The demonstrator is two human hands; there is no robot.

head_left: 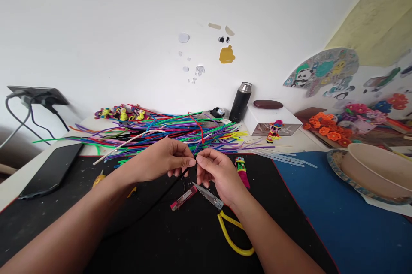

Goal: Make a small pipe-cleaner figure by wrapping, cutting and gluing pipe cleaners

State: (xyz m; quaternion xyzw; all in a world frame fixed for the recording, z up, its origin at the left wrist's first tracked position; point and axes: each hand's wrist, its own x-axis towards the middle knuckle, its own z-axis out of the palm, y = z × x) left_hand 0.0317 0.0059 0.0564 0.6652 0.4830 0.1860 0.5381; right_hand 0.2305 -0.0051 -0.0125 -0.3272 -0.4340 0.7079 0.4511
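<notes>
My left hand [164, 160] and my right hand [217, 173] meet over the black mat [154, 235], fingertips pinched together on a thin dark pipe cleaner [167, 188] that trails down to the left. Yellow-handled snips [222, 212] lie under my right wrist, blades pointing up left. A small red and pink piece [183, 199] lies just left of the blades. A large pile of coloured pipe cleaners [167, 132] spreads behind both hands. A small finished figure [242, 170] lies beside my right hand.
A black phone [51, 169] lies at the left edge. A black flask [240, 102], a white box [273, 119] with a small figure, orange flowers [328, 130] and a beige bowl [376, 171] on the blue mat [337, 218] stand at the right. Cables hang at far left.
</notes>
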